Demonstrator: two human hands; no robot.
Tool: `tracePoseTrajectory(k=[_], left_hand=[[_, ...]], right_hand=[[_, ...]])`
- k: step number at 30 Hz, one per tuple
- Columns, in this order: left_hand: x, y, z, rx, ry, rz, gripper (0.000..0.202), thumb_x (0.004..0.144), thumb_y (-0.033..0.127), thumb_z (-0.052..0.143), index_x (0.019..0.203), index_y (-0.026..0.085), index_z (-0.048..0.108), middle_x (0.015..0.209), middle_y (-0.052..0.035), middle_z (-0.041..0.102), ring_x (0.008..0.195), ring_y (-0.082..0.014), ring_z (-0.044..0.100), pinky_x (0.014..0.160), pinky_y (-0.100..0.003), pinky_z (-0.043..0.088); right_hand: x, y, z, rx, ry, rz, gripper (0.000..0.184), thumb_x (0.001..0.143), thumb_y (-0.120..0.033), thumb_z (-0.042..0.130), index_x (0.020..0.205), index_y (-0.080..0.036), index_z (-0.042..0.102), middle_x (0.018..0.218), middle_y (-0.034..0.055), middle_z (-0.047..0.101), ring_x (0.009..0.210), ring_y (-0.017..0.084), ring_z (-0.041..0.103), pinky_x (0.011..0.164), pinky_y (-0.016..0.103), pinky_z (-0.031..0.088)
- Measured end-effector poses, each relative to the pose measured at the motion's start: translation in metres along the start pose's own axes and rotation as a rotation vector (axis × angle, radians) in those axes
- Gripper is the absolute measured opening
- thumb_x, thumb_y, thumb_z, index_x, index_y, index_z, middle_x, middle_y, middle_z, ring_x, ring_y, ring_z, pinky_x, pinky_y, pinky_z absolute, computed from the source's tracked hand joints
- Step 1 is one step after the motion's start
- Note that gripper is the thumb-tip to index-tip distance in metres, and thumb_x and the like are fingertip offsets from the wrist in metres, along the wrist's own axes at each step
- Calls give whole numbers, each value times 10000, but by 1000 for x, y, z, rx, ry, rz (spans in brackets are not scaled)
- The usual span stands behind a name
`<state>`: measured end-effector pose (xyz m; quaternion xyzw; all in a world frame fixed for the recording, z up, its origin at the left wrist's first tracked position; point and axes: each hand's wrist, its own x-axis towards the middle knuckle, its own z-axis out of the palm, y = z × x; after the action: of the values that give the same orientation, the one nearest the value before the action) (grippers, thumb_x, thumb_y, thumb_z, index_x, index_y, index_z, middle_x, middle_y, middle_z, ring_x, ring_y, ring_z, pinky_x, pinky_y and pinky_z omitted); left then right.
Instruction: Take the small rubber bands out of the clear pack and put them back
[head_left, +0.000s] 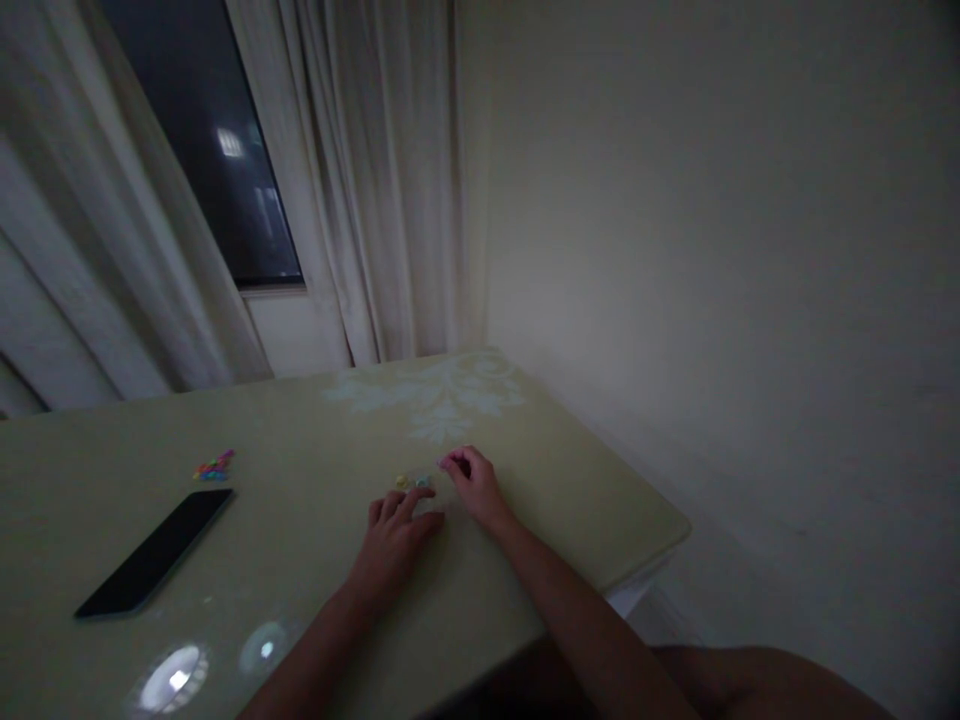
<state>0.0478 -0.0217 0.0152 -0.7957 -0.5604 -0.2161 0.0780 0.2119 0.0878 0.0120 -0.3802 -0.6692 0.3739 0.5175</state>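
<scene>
My left hand [397,528] rests low over the table with its fingers bent and apart, thumb pointing right. Just beyond its fingertips lie a small yellow piece [402,481] and a small pale blue-green piece [422,481], too small to name; the index finger is close to the blue-green one. To the right, my right hand [475,484] is closed in a pinch. A tiny pale pinkish bit [442,463] shows at its fingertips, and its kind cannot be made out.
On the left of the table [315,540] lies a dark flat tablet-like slab [157,555]. Behind it sits a small heap of colourful pieces [214,467]. A wall [712,300] runs along the right side, and curtains [390,180] hang behind the far edge.
</scene>
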Motion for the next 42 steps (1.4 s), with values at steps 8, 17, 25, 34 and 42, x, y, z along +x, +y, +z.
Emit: tracePoseTrajectory(k=[8, 17, 25, 34, 42], left_hand=[[0, -1, 5, 12, -24, 51, 158, 984, 132, 604, 992, 235, 723, 1292, -75, 688, 1135, -296, 574, 963, -464, 429], [-1, -6, 8, 10, -31, 29, 160, 980, 141, 638, 1023, 268, 727, 1335, -54, 682, 1147, -298, 561, 956, -469, 393], [-4, -12, 3, -26, -42, 9, 154, 943, 144, 690, 990, 283, 736, 1365, -43, 670, 1177, -316, 540, 964, -470, 383], [-4, -9, 0, 9, -72, 77, 170, 963, 86, 599, 981, 224, 698, 1300, -87, 681, 1117, -290, 583, 923, -438, 427], [6, -15, -5, -327, 197, -99, 163, 1008, 189, 512, 949, 225, 660, 908, -49, 731, 865, -236, 671, 812, -375, 541]], right_hand=[[0, 0, -1, 66, -29, 19, 271, 912, -436, 678, 863, -170, 694, 799, 28, 669, 741, 174, 586, 707, 294, 472], [-1, 0, -2, 89, -61, 19, 275, 893, -446, 704, 834, -178, 699, 754, 1, 618, 695, 151, 533, 662, 270, 416], [-1, 1, -3, 75, -65, 1, 263, 896, -433, 708, 825, -180, 694, 759, -3, 609, 698, 149, 532, 660, 268, 414], [-6, -7, -3, -38, -135, -113, 256, 947, -413, 697, 831, -185, 689, 765, -7, 577, 695, 141, 517, 649, 257, 415], [-12, -16, -4, -81, -215, -196, 278, 973, -438, 698, 879, -178, 734, 776, 0, 568, 695, 145, 509, 658, 272, 412]])
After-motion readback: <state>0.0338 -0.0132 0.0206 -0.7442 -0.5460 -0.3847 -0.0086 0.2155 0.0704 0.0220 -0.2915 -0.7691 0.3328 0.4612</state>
